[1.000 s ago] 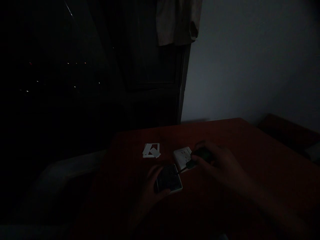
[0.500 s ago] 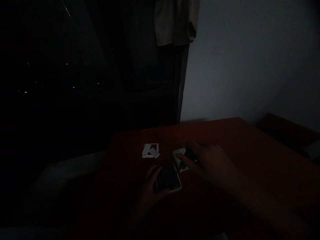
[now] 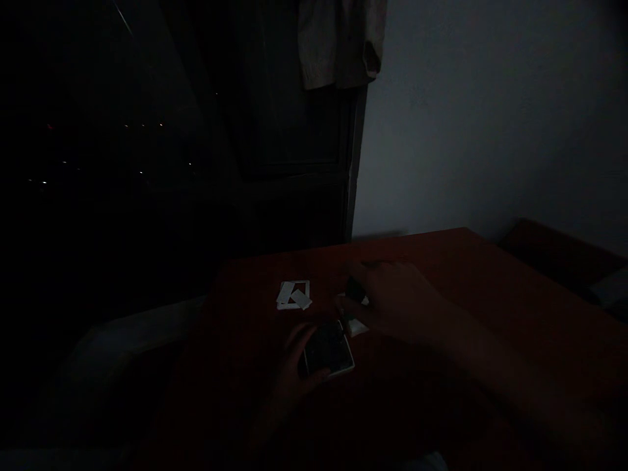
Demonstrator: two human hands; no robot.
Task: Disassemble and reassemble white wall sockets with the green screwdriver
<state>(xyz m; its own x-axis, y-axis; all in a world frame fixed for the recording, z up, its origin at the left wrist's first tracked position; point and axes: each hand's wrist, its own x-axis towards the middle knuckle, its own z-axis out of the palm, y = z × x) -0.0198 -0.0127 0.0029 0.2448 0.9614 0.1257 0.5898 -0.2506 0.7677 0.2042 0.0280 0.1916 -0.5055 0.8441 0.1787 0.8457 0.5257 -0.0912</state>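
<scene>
My left hand (image 3: pixel 293 369) is closed around the left side of a square wall socket or switch (image 3: pixel 328 348), dark inside with a pale rim. It lies on the red-brown table. In my right hand (image 3: pixel 387 297) is a green-handled screwdriver (image 3: pixel 354 288), held fairly upright, its lower end at the upper right corner of the dark square piece. Whether the tip sits in a screw is too dark to tell. Behind the screwdriver lies a white wall socket (image 3: pixel 358 327), mostly hidden by my right hand.
A white frame (image 3: pixel 293 306) with two loose white plates lies on the table (image 3: pixel 417 245) to the left. Cloth (image 3: pixel 338 52) hangs over the dark window. A pale wall (image 3: pixel 466 131) stands behind the table. Another brown surface (image 3: pixel 549 255) is at the far right.
My right hand has moved left and tipped the screwdriver from a slant to nearly upright, covering more of the white socket. My left hand keeps its hold. The view has shifted slightly.
</scene>
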